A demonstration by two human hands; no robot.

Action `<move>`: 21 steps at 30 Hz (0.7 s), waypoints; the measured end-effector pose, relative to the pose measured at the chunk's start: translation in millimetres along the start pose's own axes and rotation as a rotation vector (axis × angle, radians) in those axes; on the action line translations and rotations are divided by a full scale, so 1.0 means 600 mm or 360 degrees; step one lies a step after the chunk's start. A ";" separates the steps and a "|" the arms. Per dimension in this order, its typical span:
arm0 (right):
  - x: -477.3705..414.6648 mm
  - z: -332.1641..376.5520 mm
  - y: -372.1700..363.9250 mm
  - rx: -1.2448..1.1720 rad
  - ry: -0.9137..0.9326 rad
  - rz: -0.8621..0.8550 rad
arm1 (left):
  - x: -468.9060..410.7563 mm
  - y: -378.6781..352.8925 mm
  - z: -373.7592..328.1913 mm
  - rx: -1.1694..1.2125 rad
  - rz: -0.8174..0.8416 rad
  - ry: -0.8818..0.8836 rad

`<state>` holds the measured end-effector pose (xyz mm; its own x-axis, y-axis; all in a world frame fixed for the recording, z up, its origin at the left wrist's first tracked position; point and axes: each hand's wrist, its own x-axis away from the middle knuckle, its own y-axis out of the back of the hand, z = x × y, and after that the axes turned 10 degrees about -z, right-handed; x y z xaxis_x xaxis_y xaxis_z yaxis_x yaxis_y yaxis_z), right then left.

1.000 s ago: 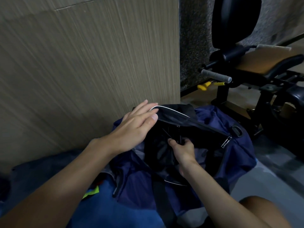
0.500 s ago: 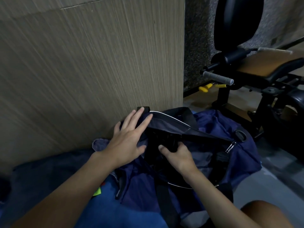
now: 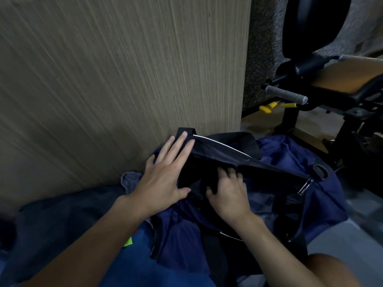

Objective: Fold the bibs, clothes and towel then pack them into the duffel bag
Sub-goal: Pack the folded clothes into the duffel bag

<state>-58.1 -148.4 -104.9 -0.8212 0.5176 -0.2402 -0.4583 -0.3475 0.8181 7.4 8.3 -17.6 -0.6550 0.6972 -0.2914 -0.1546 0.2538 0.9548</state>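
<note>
Navy nylon duffel bag (image 3: 290, 204): mouth axis runs left to right | black folded cloth (image 3: 187, 177): in mouth, between hands | left hand (image 3: 163, 181): flat, fingers spread on bag end | right hand (image 3: 230, 193): nearer cloth, fingers curled into it, grasp not discernible

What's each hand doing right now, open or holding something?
Left hand: open, flat on the duffel bag's rim.
Right hand: fingers curled on black cloth inside the bag.

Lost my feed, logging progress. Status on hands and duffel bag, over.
Left hand flat on duffel bag rim. Right hand in bag mouth, pressing into dark cloth, grip unclear. Bag open; blue cloth lies outside, by left forearm.
</note>
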 end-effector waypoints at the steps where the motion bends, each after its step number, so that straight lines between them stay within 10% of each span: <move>1: 0.000 0.001 0.002 -0.0029 0.0151 -0.0085 | 0.001 -0.002 -0.001 0.0008 0.0001 0.0021; 5: -0.001 0.001 -0.009 -0.0265 0.0585 0.0198 | 0.007 -0.004 -0.005 0.0046 0.0047 0.0130; 11: -0.005 -0.015 -0.033 0.0157 0.0316 0.0946 | 0.021 0.000 0.000 0.0122 0.0086 0.0107; 16: -0.015 0.018 -0.034 0.0090 0.0317 0.1047 | 0.024 -0.004 0.004 0.0136 0.0063 0.0068; 21: -0.022 0.020 -0.020 0.0091 0.0659 0.0490 | 0.028 -0.004 0.007 0.0093 0.0077 0.0062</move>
<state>-37.8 -141.4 -105.2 -0.9860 0.0412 -0.1613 -0.1646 -0.3856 0.9079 -0.3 22.0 -25.2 -0.6892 0.6833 -0.2412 -0.0792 0.2598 0.9624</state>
